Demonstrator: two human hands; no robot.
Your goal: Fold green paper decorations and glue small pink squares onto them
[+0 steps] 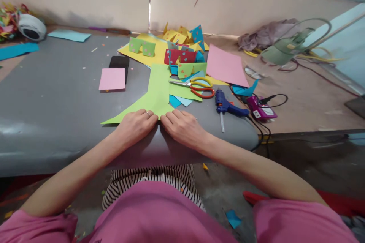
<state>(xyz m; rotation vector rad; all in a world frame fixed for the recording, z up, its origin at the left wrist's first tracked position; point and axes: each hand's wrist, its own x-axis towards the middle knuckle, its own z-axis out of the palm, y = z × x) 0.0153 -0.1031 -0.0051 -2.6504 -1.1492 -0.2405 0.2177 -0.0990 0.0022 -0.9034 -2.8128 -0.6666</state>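
A light green sheet of paper [158, 91] lies on the grey table cover, cut with a long upright strip and a pointed piece running to the left. My left hand [138, 123] and my right hand [182, 125] meet at its near edge. Both have their fingers curled and pinched on the paper, knuckles almost touching; the fingertips are hidden beneath. The left hand wears a ring. Just beyond the right hand, scissors [196, 85] with one yellow and one red handle rest on green and blue paper pieces.
Folded, dotted paper pieces [185, 57] stand at the back. To the right are a blue glue gun [228, 104], a purple power strip [261, 108] with cables and a pink sheet [225, 64]. Left lie pink square paper [112, 79] and a black phone-like object [119, 62].
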